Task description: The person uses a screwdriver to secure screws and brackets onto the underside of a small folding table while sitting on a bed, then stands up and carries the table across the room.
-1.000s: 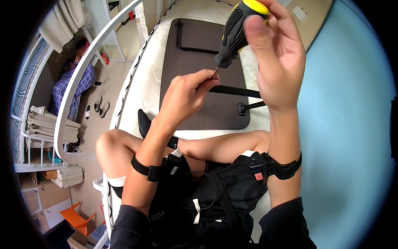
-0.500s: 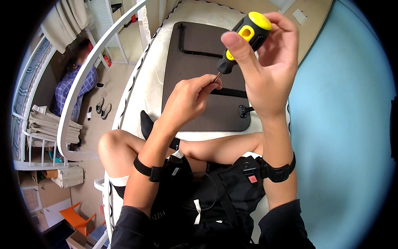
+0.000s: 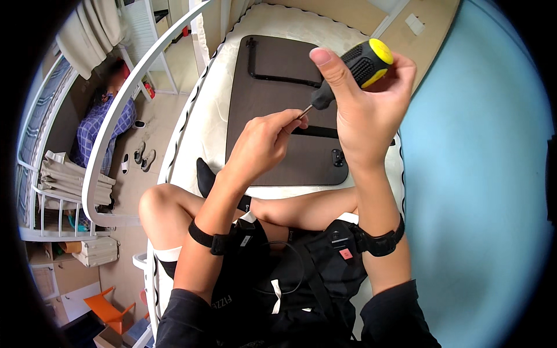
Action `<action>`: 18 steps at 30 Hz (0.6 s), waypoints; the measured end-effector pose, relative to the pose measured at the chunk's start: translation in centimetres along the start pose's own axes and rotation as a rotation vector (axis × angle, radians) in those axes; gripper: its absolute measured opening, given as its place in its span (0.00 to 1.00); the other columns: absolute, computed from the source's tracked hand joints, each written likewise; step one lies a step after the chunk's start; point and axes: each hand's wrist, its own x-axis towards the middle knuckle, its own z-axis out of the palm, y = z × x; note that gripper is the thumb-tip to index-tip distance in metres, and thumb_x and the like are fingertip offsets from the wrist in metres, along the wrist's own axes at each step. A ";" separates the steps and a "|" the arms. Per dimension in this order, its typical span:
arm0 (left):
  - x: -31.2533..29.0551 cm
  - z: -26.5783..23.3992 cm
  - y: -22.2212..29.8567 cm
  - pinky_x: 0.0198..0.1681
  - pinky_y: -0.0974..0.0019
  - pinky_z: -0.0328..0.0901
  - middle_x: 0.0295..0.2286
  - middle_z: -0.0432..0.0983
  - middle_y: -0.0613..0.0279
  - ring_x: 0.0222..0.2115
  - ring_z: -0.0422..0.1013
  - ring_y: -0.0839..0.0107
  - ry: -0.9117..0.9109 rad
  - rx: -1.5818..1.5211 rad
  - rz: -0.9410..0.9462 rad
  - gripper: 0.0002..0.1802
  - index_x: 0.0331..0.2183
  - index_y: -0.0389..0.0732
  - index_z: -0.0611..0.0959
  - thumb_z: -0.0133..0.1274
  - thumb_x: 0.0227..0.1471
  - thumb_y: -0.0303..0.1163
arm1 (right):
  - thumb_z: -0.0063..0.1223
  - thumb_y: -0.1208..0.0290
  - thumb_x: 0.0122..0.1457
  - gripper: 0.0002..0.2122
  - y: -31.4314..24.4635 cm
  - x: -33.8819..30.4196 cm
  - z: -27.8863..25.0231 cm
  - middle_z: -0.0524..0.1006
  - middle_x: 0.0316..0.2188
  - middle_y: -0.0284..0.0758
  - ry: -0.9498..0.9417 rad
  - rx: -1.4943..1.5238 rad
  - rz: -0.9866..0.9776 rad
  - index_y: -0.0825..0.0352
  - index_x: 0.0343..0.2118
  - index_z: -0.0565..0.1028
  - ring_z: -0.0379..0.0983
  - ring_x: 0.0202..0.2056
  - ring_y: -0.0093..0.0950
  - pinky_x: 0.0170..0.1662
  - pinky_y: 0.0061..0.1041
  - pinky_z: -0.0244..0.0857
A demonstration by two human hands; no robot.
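Note:
A screwdriver [image 3: 358,65] with a black and yellow grip is held slanting above the bed, its shaft pointing down and left. My left hand [image 3: 258,139] pinches the thin metal shaft near its lower end; the fingertips cover the tip. Around the grip is my right hand [image 3: 371,119], its fingers behind the handle and its thumb stretched out along the near side. Beneath both hands lies a dark brown folding table [image 3: 264,104], underside up, with black metal legs [image 3: 284,80] folded against it. A black bracket [image 3: 337,157] sits near its right corner.
The table rests on a pale mattress [image 3: 203,136]. My crossed legs [image 3: 307,207] are close in front. A white bed rail [image 3: 96,156] curves along the left, and a light blue wall [image 3: 470,174] stands right. Below left, a person in checked clothing [image 3: 104,130] is near shoes [image 3: 148,160].
The screwdriver's grip has turned in my right hand, and its handle end has tilted lower and to the right. My left hand still pinches the shaft in nearly the same place.

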 end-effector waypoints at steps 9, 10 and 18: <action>0.2 -0.9 -0.3 0.34 0.60 0.68 0.27 0.78 0.50 0.30 0.75 0.49 -0.057 -0.070 -0.054 0.06 0.35 0.35 0.78 0.47 0.56 0.20 | 0.56 0.73 0.61 0.22 0.1 1.4 -1.3 0.74 0.43 0.38 -0.428 0.332 0.089 0.74 0.55 0.63 0.71 0.48 0.28 0.51 0.26 0.66; 0.2 -0.9 -0.3 0.34 0.60 0.68 0.27 0.78 0.50 0.30 0.75 0.48 -0.048 -0.066 -0.044 0.06 0.35 0.35 0.78 0.47 0.56 0.20 | 0.57 0.73 0.60 0.21 0.1 1.5 -1.3 0.74 0.42 0.38 -0.435 0.285 0.097 0.74 0.54 0.65 0.72 0.47 0.27 0.50 0.25 0.67; 0.2 -1.0 0.6 0.35 0.60 0.68 0.26 0.77 0.50 0.30 0.74 0.48 -0.074 -0.033 -0.087 0.06 0.35 0.35 0.78 0.46 0.56 0.20 | 0.64 0.75 0.54 0.23 0.0 1.0 0.1 0.75 0.39 0.37 -0.310 0.355 0.097 0.72 0.50 0.65 0.74 0.36 0.24 0.42 0.23 0.71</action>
